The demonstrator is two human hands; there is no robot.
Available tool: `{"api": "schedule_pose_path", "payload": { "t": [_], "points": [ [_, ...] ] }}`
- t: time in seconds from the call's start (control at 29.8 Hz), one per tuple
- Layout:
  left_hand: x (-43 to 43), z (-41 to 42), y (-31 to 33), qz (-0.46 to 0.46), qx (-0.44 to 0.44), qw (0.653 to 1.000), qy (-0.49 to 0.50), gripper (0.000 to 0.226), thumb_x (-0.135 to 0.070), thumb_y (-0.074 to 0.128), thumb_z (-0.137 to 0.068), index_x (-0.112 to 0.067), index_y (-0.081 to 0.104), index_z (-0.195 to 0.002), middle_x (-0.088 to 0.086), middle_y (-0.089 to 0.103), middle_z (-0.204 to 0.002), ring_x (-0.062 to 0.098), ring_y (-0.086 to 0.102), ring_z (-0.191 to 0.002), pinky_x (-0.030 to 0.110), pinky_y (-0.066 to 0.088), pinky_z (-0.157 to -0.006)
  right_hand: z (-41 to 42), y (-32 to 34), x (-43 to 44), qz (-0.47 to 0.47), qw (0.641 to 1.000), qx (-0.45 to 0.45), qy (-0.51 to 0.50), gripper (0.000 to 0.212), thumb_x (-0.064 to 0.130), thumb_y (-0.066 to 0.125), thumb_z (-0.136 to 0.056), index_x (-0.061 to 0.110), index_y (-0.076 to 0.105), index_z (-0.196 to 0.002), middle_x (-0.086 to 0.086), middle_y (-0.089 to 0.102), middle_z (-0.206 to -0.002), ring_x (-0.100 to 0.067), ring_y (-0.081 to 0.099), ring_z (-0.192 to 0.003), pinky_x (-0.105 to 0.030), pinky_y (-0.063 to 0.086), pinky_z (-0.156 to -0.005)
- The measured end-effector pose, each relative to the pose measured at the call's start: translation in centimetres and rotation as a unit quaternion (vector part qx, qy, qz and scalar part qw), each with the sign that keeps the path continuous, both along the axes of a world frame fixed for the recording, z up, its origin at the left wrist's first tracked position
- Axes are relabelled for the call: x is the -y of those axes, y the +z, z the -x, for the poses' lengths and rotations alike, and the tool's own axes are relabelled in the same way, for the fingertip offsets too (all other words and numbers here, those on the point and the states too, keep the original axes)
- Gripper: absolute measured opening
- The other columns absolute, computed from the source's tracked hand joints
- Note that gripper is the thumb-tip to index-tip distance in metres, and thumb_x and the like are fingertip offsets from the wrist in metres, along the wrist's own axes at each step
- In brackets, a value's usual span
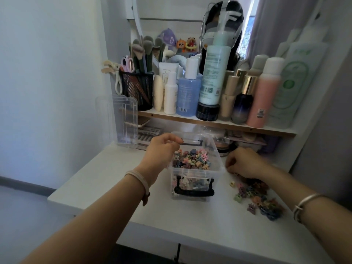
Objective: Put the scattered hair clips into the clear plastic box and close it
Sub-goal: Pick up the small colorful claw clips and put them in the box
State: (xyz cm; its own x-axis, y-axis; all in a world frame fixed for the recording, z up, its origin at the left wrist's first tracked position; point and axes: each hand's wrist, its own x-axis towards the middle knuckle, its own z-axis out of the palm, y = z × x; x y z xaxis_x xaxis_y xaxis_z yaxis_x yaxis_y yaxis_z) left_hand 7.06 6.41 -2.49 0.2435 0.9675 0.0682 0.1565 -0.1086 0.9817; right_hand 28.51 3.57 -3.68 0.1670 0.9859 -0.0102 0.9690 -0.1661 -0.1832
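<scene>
Head view. Hair clips (257, 199): small, likely light, rigid and toothed. They lie in a loose heap on the counter (171, 216) right of the clear plastic box (198, 169), with more inside. Pinch several at once; they may snag together. Left hand (162, 149) is curled over the box, right hand (245, 162) curled at the heap; what either holds is unclear. Lid (125, 121) leans well apart, left.

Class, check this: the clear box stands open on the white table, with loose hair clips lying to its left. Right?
No: the head view shows the loose hair clips to the right of the clear box, by the right hand. It does stand open on the white table.
</scene>
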Motion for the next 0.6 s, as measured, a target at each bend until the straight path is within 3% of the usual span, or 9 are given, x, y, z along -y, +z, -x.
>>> {"api": "schedule_pose_path", "payload": {
  "t": [0.13,0.24,0.3,0.4,0.47,0.6],
  "points": [
    [0.1,0.0,0.0,0.004,0.003,1.0,-0.005,0.027,-0.004,0.045,-0.092,-0.02,0.056,-0.073,-0.002,0.054,-0.08,0.008,0.045,-0.054,0.009,0.039,-0.035,0.5,1.8,0.3,-0.08,0.991,-0.102,0.011,0.014,0.011,0.069,-0.08,0.012,0.073,-0.093,0.001,0.068,-0.092,-0.006,0.056,-0.078,-0.017,0.04,-0.071],
    [0.2,0.0,0.0,0.01,0.01,1.0,-0.006,0.027,-0.004,0.046,-0.091,-0.021,0.055,-0.072,-0.003,0.053,-0.079,0.008,0.044,-0.052,0.01,0.038,-0.036,2.2,4.5,1.0,-0.168,0.951,-0.251,0.061,0.009,0.012,0.07,-0.078,0.017,0.071,-0.086,0.003,0.067,-0.085,-0.005,0.058,-0.078,-0.019,0.043,-0.078],
    [0.3,-0.1,-0.1,0.013,0.007,1.0,-0.008,0.026,-0.005,0.046,-0.091,-0.021,0.055,-0.073,-0.003,0.053,-0.08,0.008,0.044,-0.052,0.012,0.039,-0.038,3.3,5.6,1.6,-0.148,0.933,-0.304,0.12,0.009,0.014,0.068,-0.081,0.019,0.07,-0.088,0.006,0.069,-0.082,-0.003,0.061,-0.078,-0.017,0.045,-0.083],
    [0.3,-0.1,-0.2,0.006,0.006,1.0,-0.005,0.027,-0.005,0.046,-0.091,-0.021,0.055,-0.072,-0.002,0.054,-0.08,0.01,0.044,-0.054,0.017,0.039,-0.044,3.1,5.6,1.9,-0.13,0.943,-0.282,0.116,0.012,0.018,0.063,-0.084,0.017,0.071,-0.094,0.009,0.068,-0.086,-0.001,0.061,-0.082,-0.013,0.043,-0.081],
    [0.2,-0.2,-0.3,0.002,0.004,1.0,-0.002,0.027,-0.005,0.047,-0.091,-0.022,0.056,-0.071,-0.003,0.055,-0.079,0.01,0.045,-0.055,0.015,0.039,-0.04,1.8,4.8,1.7,-0.145,0.955,-0.255,0.052,0.009,0.018,0.064,-0.084,0.017,0.069,-0.091,0.002,0.067,-0.09,-0.009,0.059,-0.084,-0.021,0.044,-0.079],
    [0.3,-0.2,-0.2,-0.001,0.003,1.0,-0.006,0.027,-0.005,0.046,-0.091,-0.021,0.055,-0.072,-0.003,0.054,-0.08,0.01,0.044,-0.054,0.013,0.037,-0.037,-0.7,2.3,1.8,0.011,0.999,-0.047,0.01,0.031,0.019,0.06,-0.087,0.017,0.061,-0.117,-0.003,0.061,-0.118,-0.013,0.054,-0.1,-0.022,0.04,-0.083]
  ]
}}
